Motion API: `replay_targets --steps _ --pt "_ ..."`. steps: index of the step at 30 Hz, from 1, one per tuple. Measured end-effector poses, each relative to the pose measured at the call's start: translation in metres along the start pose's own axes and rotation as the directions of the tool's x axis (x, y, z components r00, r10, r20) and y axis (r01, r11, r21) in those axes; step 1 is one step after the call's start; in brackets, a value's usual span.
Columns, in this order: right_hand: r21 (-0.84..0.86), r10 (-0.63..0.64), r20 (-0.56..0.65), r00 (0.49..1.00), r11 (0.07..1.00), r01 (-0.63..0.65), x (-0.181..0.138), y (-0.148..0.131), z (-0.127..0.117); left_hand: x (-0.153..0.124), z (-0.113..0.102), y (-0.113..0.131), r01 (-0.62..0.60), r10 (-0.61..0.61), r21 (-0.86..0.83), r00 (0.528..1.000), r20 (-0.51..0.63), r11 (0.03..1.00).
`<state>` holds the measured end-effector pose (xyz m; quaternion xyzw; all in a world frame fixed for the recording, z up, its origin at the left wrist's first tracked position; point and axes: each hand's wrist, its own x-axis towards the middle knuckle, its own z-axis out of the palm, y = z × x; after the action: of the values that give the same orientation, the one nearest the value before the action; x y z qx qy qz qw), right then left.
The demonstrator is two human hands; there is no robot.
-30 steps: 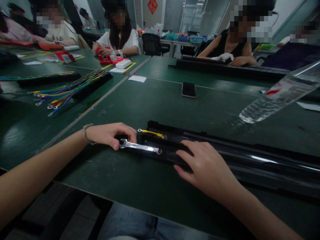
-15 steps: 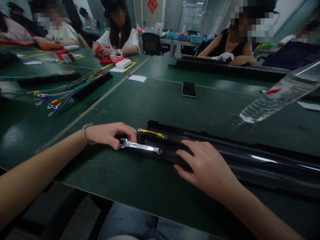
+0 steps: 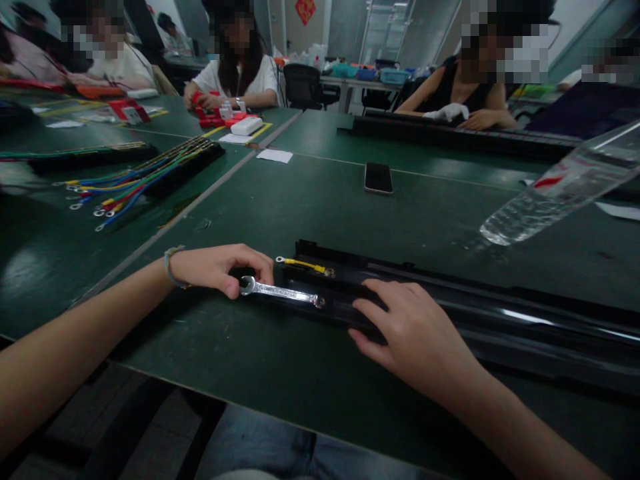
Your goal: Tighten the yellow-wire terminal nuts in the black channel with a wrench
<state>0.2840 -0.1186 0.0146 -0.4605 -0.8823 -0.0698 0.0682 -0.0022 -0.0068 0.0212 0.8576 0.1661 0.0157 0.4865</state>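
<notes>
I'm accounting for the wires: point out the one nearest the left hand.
The short yellow wire on the black strip, beyond the wrench. It lies alone; the other wires lie in multicoloured bunches, farther from the left hand.

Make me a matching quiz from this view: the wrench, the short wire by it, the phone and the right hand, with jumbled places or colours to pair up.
1. Wrench
2. Short wire
3. Phone
4. Right hand

A. Dark-screened, lying on the green table
B. Bare, over the long black part
C. Yellow, with a ring terminal
D. Silver, one end at the left hand

Pairs: 1-D, 2-C, 3-A, 4-B
</notes>
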Motion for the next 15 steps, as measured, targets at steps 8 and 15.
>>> replay_targets --steps 8,15 --pt "0.002 -0.003 -0.002 1.000 1.000 0.003 -0.0015 0.0005 -0.0010 -0.0002 0.0003 -0.0020 0.010 -0.013 -0.068 0.999 -0.034 0.998" --pt "0.008 -0.005 -0.005 1.000 1.000 0.005 -0.0002 0.0002 -0.0009 -0.0011 0.0000 -0.0068 0.007 -0.011 -0.112 0.999 -0.043 0.994"
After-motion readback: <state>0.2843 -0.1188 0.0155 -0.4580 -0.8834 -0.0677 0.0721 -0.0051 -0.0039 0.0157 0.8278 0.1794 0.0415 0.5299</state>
